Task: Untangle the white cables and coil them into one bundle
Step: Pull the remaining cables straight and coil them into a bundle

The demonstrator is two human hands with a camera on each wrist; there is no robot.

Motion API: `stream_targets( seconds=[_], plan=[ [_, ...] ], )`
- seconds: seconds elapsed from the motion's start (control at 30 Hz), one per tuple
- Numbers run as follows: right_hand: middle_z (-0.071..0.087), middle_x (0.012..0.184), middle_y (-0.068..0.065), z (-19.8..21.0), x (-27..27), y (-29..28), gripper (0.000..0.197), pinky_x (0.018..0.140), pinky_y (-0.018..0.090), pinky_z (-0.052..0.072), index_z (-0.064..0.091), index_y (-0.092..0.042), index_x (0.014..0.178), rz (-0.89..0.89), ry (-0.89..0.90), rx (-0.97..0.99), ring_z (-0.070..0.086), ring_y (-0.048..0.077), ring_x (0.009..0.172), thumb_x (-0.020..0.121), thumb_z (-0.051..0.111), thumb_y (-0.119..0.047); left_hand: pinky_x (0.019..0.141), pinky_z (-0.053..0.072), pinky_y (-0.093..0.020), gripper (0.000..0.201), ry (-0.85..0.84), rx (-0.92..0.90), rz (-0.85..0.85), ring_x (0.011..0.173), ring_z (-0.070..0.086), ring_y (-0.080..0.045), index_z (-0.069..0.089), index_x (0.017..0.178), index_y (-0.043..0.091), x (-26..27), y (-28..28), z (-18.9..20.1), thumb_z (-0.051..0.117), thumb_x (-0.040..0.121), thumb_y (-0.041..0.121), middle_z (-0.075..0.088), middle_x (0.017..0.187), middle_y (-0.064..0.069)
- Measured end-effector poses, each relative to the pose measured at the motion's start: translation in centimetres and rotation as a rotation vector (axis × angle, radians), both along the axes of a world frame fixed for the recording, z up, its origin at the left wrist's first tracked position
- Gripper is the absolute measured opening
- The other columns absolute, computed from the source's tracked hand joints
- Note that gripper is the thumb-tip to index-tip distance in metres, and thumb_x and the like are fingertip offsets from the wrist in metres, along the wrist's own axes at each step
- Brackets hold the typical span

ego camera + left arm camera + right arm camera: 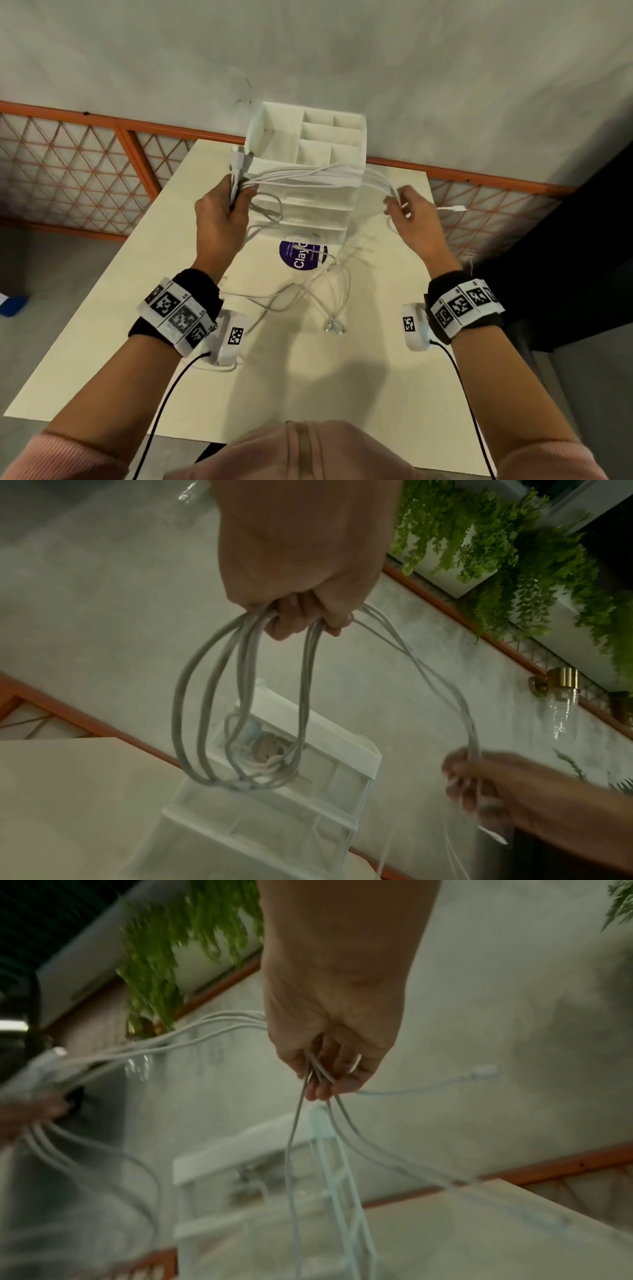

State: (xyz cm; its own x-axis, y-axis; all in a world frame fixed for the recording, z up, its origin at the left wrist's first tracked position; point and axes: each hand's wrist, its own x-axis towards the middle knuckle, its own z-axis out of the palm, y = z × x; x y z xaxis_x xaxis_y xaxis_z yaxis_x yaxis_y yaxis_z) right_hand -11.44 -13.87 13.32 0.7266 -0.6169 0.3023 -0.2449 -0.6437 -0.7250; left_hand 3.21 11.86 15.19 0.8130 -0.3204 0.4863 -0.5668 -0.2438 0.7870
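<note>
Pink sleeves (78,455) are seen closest to the head camera, with both arms stretched out over a pale table (85,359). White cables (308,173) are held up in the air between the two hands, in front of a white box with small open sections (318,137).

Several loops are gripped by the left hand (221,214), with the fingers (301,615) curled tight around them. In the left wrist view the loops are seen hanging down from that fist. A few plugs (241,159) stick up above it.

A bunch of strands is pinched by the right hand (412,214), with fingers (325,1085) bent around them. One loose end with a plug (457,208) pokes out to the right.

Between the hands the strands are stretched sideways, left to right. From the right hand the rest of the cables drop down to the table, where they lie in a loose mess with some plug ends (334,329) near the middle.

Coiling seems to be partly done. The next loop would probably be carried by the right hand across to the left hand, where the bundle is kept. The loose part on the table may snag as it is pulled up.
</note>
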Motion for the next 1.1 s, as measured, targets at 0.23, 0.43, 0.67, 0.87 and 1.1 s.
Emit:
stream_targets(
  seconds=[0.23, 0.43, 0.67, 0.87, 1.1],
  plan=[
    [0.063, 0.083, 0.004, -8.8, -0.1, 1.9, 0.013, 0.077, 0.043, 0.050, 0.046, -0.026, 0.084, 0.051, 0.402, 0.074, 0.061, 0.036, 0.084, 0.085, 0.057, -0.031, 0.051, 0.033, -0.008, 0.014, -0.026, 0.004, -0.049, 0.056, 0.048, -0.006, 0.064, 0.090, 0.002, -0.7, -0.5, 0.4, 0.056, 0.092, 0.014, 0.050, 0.057, 0.002],
    [0.053, 0.091, 0.014, -9.9, 1.2, 3.4, 0.020, 0.084, 0.041, 0.044, 0.058, -0.003, 0.094, 0.035, 0.455, 0.054, 0.054, 0.036, 0.096, 0.091, 0.053, -0.022, 0.056, 0.038, -0.014, 0.016, 0.040, -0.101, -0.076, 0.058, 0.049, -0.005, 0.066, 0.094, 0.004, -1.7, -1.4, 0.4, 0.055, 0.093, 0.015, 0.057, 0.064, 0.002],
    [0.044, 0.116, 0.020, -10.6, 1.2, 3.1, 0.016, 0.078, 0.020, 0.020, 0.064, -0.004, 0.099, 0.004, 0.423, -0.021, 0.046, 0.037, 0.103, 0.087, 0.062, -0.015, 0.055, 0.036, -0.013, 0.019, 0.018, -0.197, -0.063, 0.054, 0.048, 0.001, 0.065, 0.095, 0.003, -2.0, -1.5, 1.5, 0.052, 0.094, 0.016, 0.051, 0.061, 0.014],
    [0.055, 0.106, 0.028, -7.4, 1.4, 2.0, 0.017, 0.080, 0.030, 0.039, 0.064, 0.005, 0.099, -0.100, 0.258, 0.005, 0.057, 0.039, 0.098, 0.090, 0.050, 0.001, 0.048, 0.028, -0.020, 0.020, 0.035, -0.195, -0.070, 0.051, 0.031, -0.009, 0.063, 0.089, 0.003, -1.8, -0.7, 1.0, 0.051, 0.096, 0.016, 0.045, 0.056, -0.003],
    [0.055, 0.105, 0.027, -7.5, -0.1, -0.2, 0.019, 0.071, 0.029, 0.039, 0.069, 0.003, 0.093, -0.169, 0.383, -0.025, 0.056, 0.039, 0.097, 0.091, 0.059, -0.014, 0.047, 0.028, -0.017, 0.014, -0.004, -0.143, -0.060, 0.047, 0.034, -0.007, 0.064, 0.087, 0.006, -1.9, -0.7, 2.0, 0.052, 0.093, 0.011, 0.045, 0.054, -0.002]
  ],
)
